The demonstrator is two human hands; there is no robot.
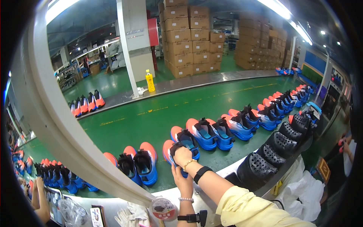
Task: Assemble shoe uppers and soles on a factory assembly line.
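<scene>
A coral, white and blue sneaker (167,152) stands on the green conveyor belt in front of me, partly covered by my hands. My right hand (183,155), coming from a yellow sleeve, is closed on its black collar; the fingertips are hidden. Lower down, my left hand (182,178) grips the same shoe near its heel and side. Right behind it is a matching sneaker (188,140). To the left, a pair of sneakers (146,162) sits with toes pointing away. Another pair (211,134) stands to the right.
More sneakers (274,106) line the belt (159,109) toward the far right. Black clogs (261,162) stand along the right near edge. A white post (87,125) crosses at left. Gloves (132,215) and a round tub (162,208) lie nearby. Another person's arms (39,198) show at far left.
</scene>
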